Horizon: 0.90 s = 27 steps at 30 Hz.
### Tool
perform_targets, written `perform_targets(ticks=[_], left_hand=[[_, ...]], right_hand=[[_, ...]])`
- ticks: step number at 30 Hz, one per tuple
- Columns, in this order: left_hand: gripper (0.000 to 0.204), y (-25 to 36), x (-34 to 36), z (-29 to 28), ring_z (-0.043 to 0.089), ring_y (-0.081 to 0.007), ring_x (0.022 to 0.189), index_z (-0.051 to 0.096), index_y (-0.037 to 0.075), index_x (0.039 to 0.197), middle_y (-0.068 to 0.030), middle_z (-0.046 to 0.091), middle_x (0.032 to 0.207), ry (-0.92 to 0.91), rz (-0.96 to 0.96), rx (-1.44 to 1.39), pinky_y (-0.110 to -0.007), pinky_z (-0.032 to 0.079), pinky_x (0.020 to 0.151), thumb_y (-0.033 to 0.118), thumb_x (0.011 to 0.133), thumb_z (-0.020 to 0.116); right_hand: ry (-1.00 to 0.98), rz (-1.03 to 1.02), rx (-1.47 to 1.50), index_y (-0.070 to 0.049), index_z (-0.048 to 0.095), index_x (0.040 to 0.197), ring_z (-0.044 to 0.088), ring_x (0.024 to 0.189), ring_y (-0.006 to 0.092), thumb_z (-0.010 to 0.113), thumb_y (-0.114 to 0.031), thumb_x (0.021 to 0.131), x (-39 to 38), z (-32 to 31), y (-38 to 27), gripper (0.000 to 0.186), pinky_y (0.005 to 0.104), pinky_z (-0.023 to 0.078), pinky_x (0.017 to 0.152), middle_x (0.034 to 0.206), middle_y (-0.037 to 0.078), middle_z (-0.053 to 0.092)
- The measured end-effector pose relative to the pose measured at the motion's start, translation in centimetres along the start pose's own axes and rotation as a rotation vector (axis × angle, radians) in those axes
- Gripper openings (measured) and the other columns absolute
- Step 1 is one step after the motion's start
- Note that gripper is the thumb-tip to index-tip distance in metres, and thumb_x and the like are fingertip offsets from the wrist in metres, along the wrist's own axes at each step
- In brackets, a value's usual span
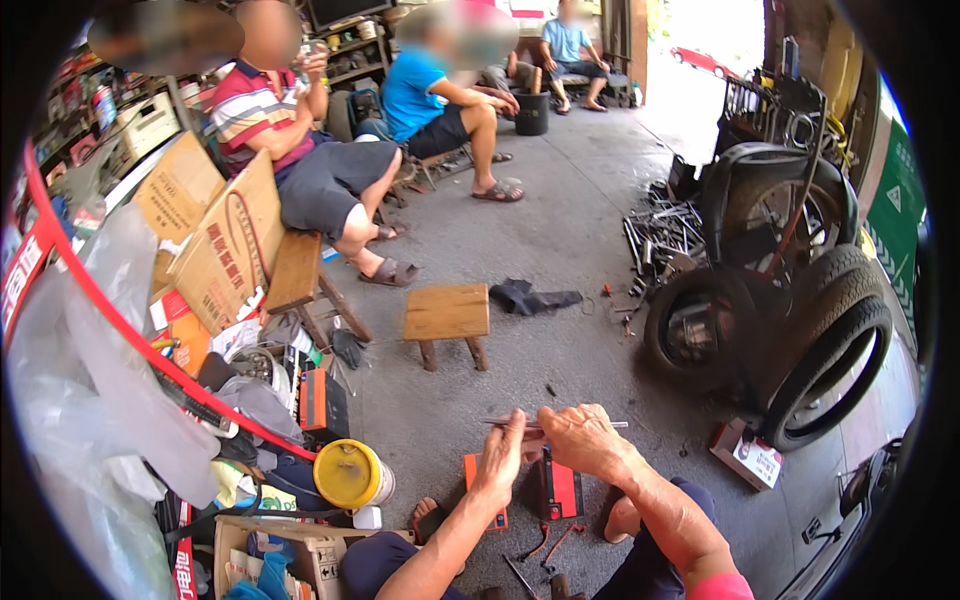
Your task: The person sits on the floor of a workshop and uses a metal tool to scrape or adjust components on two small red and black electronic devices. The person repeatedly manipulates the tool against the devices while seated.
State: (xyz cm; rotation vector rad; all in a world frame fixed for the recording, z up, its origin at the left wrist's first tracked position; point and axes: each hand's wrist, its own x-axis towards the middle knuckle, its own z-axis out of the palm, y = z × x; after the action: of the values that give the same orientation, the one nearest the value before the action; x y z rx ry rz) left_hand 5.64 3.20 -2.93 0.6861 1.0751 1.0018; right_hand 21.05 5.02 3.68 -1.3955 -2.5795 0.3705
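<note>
My left hand [503,458] is closed in a pinch, thumb pointing up, against a thin, pale, rod-like metal piece [619,425]. Wrapped round the same piece is my right hand [585,438], its knuckles facing up. The piece pokes out on both sides of my hands; its middle is hidden, so its exact kind does not show. Below my right hand stands a red and black battery [565,492]. An orange-red box-shaped thing [497,520] is partly covered by my left forearm. Short red and black leads [548,548] and a thin dark tool [521,577] lie on the floor.
A wooden stool [446,313] stands ahead. On my left are a yellow-lidded bucket [350,475] and an open cardboard box [325,555]. At right lie tires [835,370], a small white-red box [748,455] and heaped metal tools [665,235]. Several people sit farther back.
</note>
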Motion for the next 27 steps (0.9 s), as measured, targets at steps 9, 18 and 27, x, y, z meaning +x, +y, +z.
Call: perform_targets(ticks=[9,18,27], left_hand=[[0.043,0.8,-5.4,-0.8,0.064,-0.0189,0.103,0.054,0.002,0.118,-0.0112,0.064,0.114,-0.291,-0.141,0.254,-0.030,0.048,0.085,0.040,0.100,0.049],[0.036,1.8,-6.3,-0.6,0.065,-0.0145,0.098,0.060,0.002,0.111,-0.0078,0.068,0.104,-0.319,-0.087,0.290,-0.028,0.049,0.084,0.035,0.100,0.052],[0.036,0.4,-6.0,-0.7,0.065,-0.0142,0.094,0.061,0.001,0.109,-0.0079,0.068,0.103,-0.312,-0.117,0.298,-0.027,0.049,0.080,0.035,0.099,0.054]], right_hand=[[-0.559,0.353,0.264,0.001,0.062,0.090,0.071,0.061,0.0229,0.049,-0.015,0.081,3.8,-1.9,1.3,0.022,0.0344,0.056,0.056,0.070,0.015,0.069],[-0.599,0.411,0.263,0.001,0.066,0.082,0.070,0.060,0.0202,0.049,-0.017,0.080,4.0,-1.7,0.9,0.025,0.0311,0.057,0.054,0.068,0.014,0.069],[-0.609,0.403,0.245,0.001,0.066,0.082,0.070,0.060,0.0198,0.048,-0.019,0.081,4.3,-2.0,1.2,0.027,0.0321,0.057,0.058,0.067,0.012,0.070]])
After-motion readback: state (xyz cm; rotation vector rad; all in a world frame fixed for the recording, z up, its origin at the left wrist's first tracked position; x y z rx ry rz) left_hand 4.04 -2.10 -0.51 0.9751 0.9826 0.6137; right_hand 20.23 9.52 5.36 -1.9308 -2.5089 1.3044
